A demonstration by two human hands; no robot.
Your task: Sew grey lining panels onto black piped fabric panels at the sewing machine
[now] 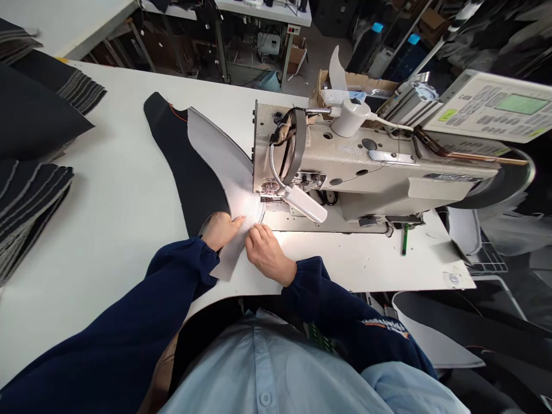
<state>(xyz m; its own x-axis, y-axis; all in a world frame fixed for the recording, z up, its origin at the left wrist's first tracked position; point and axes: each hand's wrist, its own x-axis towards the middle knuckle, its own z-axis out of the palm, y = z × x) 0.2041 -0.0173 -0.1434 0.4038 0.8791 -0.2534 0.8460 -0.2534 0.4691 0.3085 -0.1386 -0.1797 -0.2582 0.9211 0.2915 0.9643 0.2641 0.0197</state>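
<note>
A light grey fabric panel [224, 150] lies partly over a black fabric panel [185, 167] on the white table. The light panel's right edge runs beneath the needle area of the sewing machine [319, 149]. My left hand [222, 229] grips both layers at their near part, thumb on top of the light one and the other fingers mostly hidden. Just right of it, my right hand [268, 250] pinches the light panel's near right edge, a little short of the presser foot. A small white lamp [304, 202] lights the fabric there.
Stacks of dark fabric pieces [26, 213] lie at the table's left. A control panel [495, 106] stands over the machine's right end. A green-handled tool [405, 238] rests on the table [345, 261] at right. Cut panels [435, 339] hang below right.
</note>
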